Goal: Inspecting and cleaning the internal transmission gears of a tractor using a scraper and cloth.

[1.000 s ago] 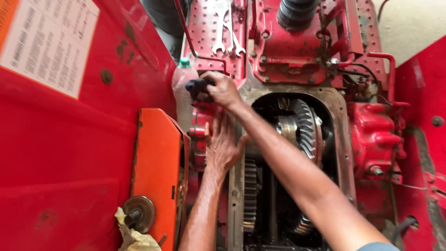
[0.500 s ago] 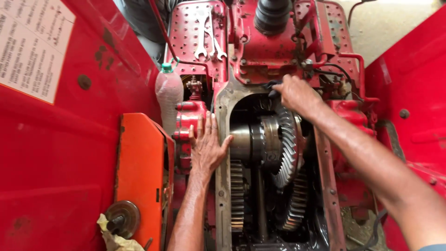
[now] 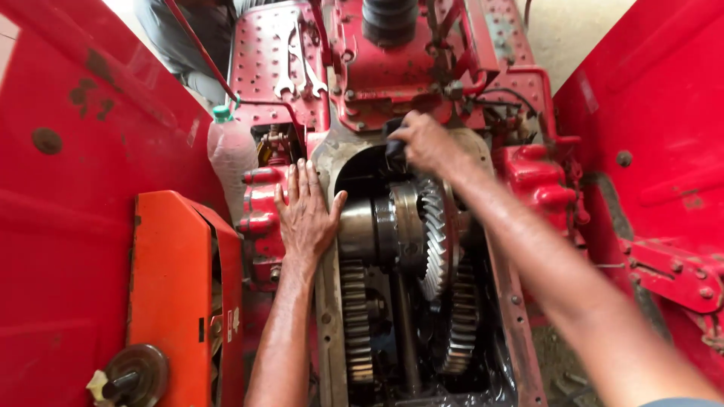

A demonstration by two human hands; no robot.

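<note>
I look down into an open red gear housing (image 3: 330,301) with a large toothed ring gear (image 3: 433,234) and a steel drum (image 3: 366,230) inside. My left hand (image 3: 305,215) lies flat, fingers spread, on the housing's left rim beside the drum. My right hand (image 3: 422,143) reaches to the top rim of the opening and is closed around a small dark object (image 3: 395,147), partly hidden by the fingers. Smaller spur gears (image 3: 354,320) sit lower in the oily cavity.
An orange box (image 3: 170,294) with a round cap (image 3: 136,373) stands at the left. A clear plastic bottle (image 3: 230,154) with a green cap is wedged beside the housing. Two spanners (image 3: 298,56) lie on the red perforated plate. Red fenders flank both sides.
My right hand has swung from the left of the housing's top edge across to the right and back to the top middle. The left hand stays flat on the rim.
</note>
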